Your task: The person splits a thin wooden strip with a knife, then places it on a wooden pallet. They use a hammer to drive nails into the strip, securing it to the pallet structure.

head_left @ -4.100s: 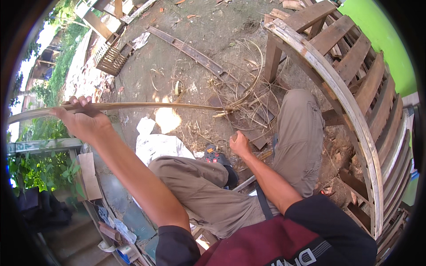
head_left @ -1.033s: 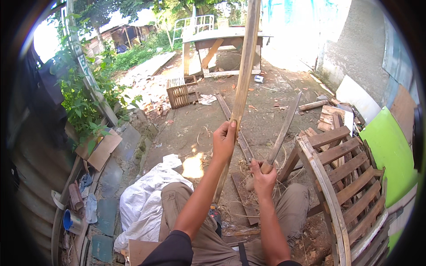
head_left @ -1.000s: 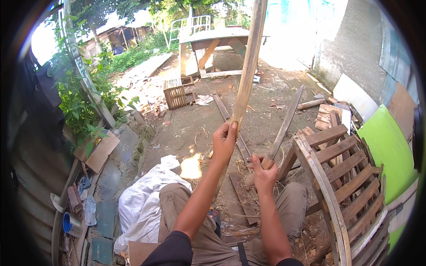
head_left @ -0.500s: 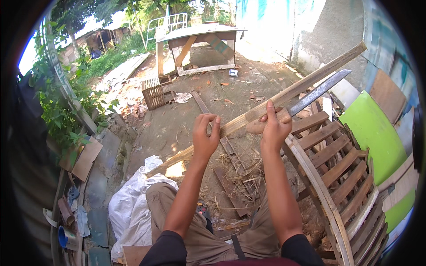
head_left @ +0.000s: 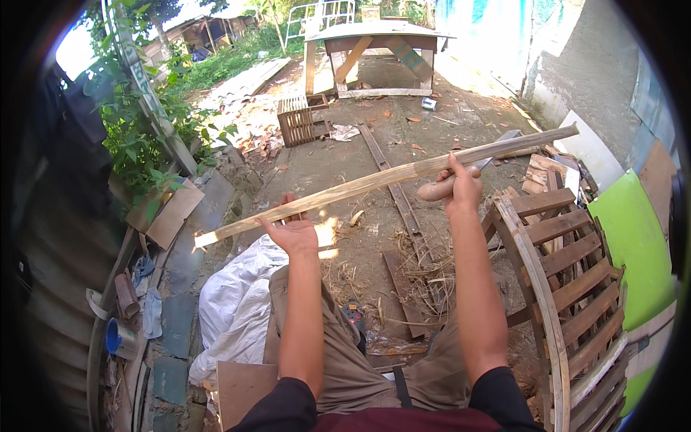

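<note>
A long, pale, roughly shaved wooden stick [head_left: 374,178] lies slantwise across in front of me, its right end higher. My left hand [head_left: 293,229] is turned palm up near its left end, with the thumb on the near side and the fingers behind. Farther right, my right hand [head_left: 463,189] grips both the stick and a machete. The machete's rounded wooden handle [head_left: 434,191] pokes out to the left of that fist. Its blade is mostly hidden behind the stick.
At right stands a slatted wooden frame [head_left: 533,277] beside a green panel [head_left: 630,245]. A white sack [head_left: 241,302] lies by my left leg. Shavings [head_left: 425,281] and a dark plank [head_left: 392,187] cover ground ahead. Farther off are a slatted crate [head_left: 296,122] and a table [head_left: 374,30].
My left hand has moved left and opened from a curl to palm up under the stick. The stick now lies flatter, its right end lowered, its left end clear of the sack. The view has shifted left.
</note>
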A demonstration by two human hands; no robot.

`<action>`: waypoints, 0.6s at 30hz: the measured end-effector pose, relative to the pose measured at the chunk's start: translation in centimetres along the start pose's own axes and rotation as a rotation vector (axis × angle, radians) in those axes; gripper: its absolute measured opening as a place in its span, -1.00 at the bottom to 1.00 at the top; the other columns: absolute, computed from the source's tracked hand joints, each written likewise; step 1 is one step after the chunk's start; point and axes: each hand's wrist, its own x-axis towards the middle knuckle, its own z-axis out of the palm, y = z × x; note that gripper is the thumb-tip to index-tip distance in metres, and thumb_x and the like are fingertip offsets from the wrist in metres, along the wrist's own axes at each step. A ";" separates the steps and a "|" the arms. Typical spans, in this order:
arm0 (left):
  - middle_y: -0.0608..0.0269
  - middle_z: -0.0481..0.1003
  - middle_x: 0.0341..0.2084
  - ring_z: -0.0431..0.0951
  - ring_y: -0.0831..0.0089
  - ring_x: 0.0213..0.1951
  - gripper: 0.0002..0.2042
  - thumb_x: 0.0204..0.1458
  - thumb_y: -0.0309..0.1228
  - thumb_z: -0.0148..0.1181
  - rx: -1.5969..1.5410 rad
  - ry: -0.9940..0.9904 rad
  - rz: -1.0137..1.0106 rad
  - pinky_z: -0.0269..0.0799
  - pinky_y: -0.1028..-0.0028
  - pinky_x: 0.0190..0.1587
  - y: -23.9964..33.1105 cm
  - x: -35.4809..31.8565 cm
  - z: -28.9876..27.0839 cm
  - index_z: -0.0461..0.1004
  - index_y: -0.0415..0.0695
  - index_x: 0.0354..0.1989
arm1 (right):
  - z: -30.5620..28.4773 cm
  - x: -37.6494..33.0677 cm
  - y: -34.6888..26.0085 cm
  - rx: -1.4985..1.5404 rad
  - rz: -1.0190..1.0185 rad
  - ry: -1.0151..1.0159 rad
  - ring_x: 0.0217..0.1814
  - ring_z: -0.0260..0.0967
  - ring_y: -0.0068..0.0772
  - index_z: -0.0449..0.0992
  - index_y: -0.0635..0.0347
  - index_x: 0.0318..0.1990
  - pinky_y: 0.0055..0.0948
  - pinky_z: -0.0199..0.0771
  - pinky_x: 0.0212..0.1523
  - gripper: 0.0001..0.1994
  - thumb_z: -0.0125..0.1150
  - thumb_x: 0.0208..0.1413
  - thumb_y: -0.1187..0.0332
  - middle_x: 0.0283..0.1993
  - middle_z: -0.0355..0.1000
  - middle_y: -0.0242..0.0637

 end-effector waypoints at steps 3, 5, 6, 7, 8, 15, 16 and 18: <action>0.28 0.38 -0.50 0.39 0.44 -0.48 -0.49 0.33 0.20 -0.09 -0.010 -0.258 0.170 0.35 0.41 -0.39 4.1 4.5 1.5 0.38 -0.08 -0.18 | -1.2 0.3 3.2 -0.096 0.192 -0.093 -0.48 0.39 -0.45 0.44 0.28 -0.17 -0.37 0.47 -0.51 -0.74 0.42 0.17 0.35 -0.38 0.44 -0.26; 0.38 0.20 -0.64 0.19 0.51 -0.62 -0.51 0.35 0.17 -0.11 0.064 -0.182 0.246 0.18 0.44 -0.53 6.7 6.5 4.5 0.27 -0.03 -0.38 | -2.5 0.7 5.2 -0.171 0.379 -0.137 -0.50 0.37 -0.46 0.44 0.28 -0.17 -0.39 0.46 -0.51 -0.70 0.42 0.18 0.27 -0.38 0.45 -0.26; 0.43 0.10 -0.71 0.10 0.55 -0.69 -0.49 0.36 0.16 -0.12 0.109 -0.141 0.290 0.09 0.45 -0.60 8.1 6.6 6.2 0.22 -0.01 -0.48 | -3.4 0.4 6.6 -0.207 0.482 -0.162 -0.51 0.36 -0.47 0.44 0.28 -0.17 -0.39 0.46 -0.51 -0.67 0.43 0.18 0.23 -0.38 0.45 -0.25; 0.44 0.09 -0.71 0.07 0.57 -0.70 -0.49 0.37 0.15 -0.11 0.152 -0.130 0.316 0.04 0.45 -0.62 8.9 6.2 8.0 0.18 0.01 -0.49 | -4.7 -0.3 7.6 -0.319 0.537 -0.188 -0.51 0.36 -0.48 0.44 0.28 -0.18 -0.40 0.45 -0.52 -0.64 0.43 0.18 0.17 -0.37 0.45 -0.25; 0.46 0.07 -0.72 0.05 0.59 -0.72 -0.50 0.37 0.13 -0.10 0.193 -0.120 0.348 -0.02 0.45 -0.64 10.0 5.5 10.1 0.14 0.03 -0.51 | -5.8 -1.5 8.9 -0.431 0.591 -0.221 -0.51 0.36 -0.48 0.44 0.28 -0.19 -0.41 0.44 -0.54 -0.61 0.42 0.18 0.11 -0.37 0.46 -0.24; 0.46 0.07 -0.76 0.00 0.58 -0.76 -0.48 0.33 0.13 0.01 0.603 -0.302 0.550 -0.07 0.45 -0.69 10.0 4.6 21.3 0.14 0.04 -0.55 | -15.2 -13.8 16.5 -0.749 0.671 -0.308 -0.69 0.30 -0.49 0.42 0.20 -0.50 -0.38 0.37 -0.65 -0.47 0.23 0.28 -0.10 -0.63 0.34 -0.37; 0.45 0.08 -0.76 0.01 0.57 -0.75 -0.46 0.31 0.18 0.00 0.692 -0.337 0.558 -0.03 0.45 -0.68 9.4 4.5 22.5 0.14 0.04 -0.56 | -16.0 -15.7 17.7 -0.797 0.670 -0.297 -0.71 0.30 -0.47 0.42 0.21 -0.50 -0.37 0.37 -0.66 -0.45 0.19 0.29 -0.13 -0.65 0.33 -0.37; 0.45 0.10 -0.75 0.07 0.56 -0.73 -0.38 0.27 0.33 -0.14 0.823 -0.341 0.537 0.03 0.45 -0.65 6.4 3.4 24.7 0.16 0.00 -0.55 | -16.8 -18.3 19.3 -0.813 0.571 -0.330 -0.72 0.34 -0.41 0.44 0.23 -0.52 -0.33 0.36 -0.67 -0.42 0.15 0.30 -0.15 -0.69 0.33 -0.33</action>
